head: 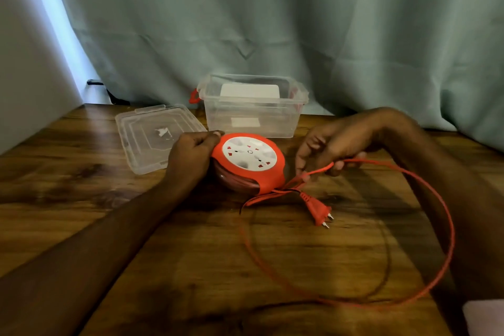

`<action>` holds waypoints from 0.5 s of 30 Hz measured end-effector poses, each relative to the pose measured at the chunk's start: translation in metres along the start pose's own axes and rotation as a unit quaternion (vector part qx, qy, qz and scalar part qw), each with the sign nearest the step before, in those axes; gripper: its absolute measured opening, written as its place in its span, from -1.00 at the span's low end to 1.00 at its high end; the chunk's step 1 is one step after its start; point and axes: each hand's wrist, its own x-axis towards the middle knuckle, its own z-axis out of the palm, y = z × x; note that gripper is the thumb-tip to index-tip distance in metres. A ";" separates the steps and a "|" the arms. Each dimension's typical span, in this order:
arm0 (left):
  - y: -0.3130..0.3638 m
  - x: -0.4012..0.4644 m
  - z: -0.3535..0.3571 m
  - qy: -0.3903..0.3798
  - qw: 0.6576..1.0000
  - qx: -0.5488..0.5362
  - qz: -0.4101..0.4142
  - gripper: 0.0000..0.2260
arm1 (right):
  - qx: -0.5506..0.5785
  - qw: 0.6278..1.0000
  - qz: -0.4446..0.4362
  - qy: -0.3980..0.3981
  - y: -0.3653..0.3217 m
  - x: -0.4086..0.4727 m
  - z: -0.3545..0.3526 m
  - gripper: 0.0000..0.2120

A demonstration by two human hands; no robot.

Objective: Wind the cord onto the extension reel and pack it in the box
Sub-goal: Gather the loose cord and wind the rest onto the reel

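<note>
Gripping the reel [249,162] w/ my left hand [192,157], fingers curled on its left edge; right hand [331,144] pinches the cord [447,229] just beside it. Plug [317,210] lies on table [81,185] in front. Open box [252,106] behind reel, lid [144,133] to its left.

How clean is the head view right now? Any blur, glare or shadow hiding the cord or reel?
Head view: the reel and plug read sharply; the loose cord loop smears into motion blur toward the near edge. Its shadow doubles it on the table. Light glares on the lid. Wide-angle bending shows at the edges.
</note>
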 end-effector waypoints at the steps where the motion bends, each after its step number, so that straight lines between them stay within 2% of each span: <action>1: 0.000 0.000 0.000 -0.001 1.000 -0.001 0.001 -0.68 | 0.026 0.999 0.009 0.017 0.002 -0.003 -0.003 -0.65; 3: 0.000 0.000 0.000 -0.001 1.000 -0.006 0.000 -0.68 | 0.036 0.997 0.037 0.065 0.004 -0.009 -0.007 -0.44; 7: 0.000 0.000 0.000 -0.006 1.000 -0.006 0.008 -0.68 | -0.073 0.969 0.096 0.217 0.017 -0.012 -0.019 -0.36; 10: 0.000 0.000 0.001 -0.007 1.000 -0.005 0.013 -0.69 | -0.148 0.929 0.156 0.301 0.031 -0.013 -0.029 -0.44; 12: 0.000 0.001 0.001 -0.009 1.000 -0.004 0.012 -0.69 | -0.231 0.887 0.207 0.342 0.034 -0.014 -0.030 -0.49; 14: 0.000 0.001 0.002 -0.011 1.000 -0.005 0.009 -0.69 | -0.330 0.839 0.239 0.360 0.030 -0.015 -0.027 -0.60; 15: -0.001 0.002 0.002 -0.012 1.000 -0.005 0.008 -0.69 | -0.359 0.829 0.232 0.361 0.025 -0.016 -0.026 -0.66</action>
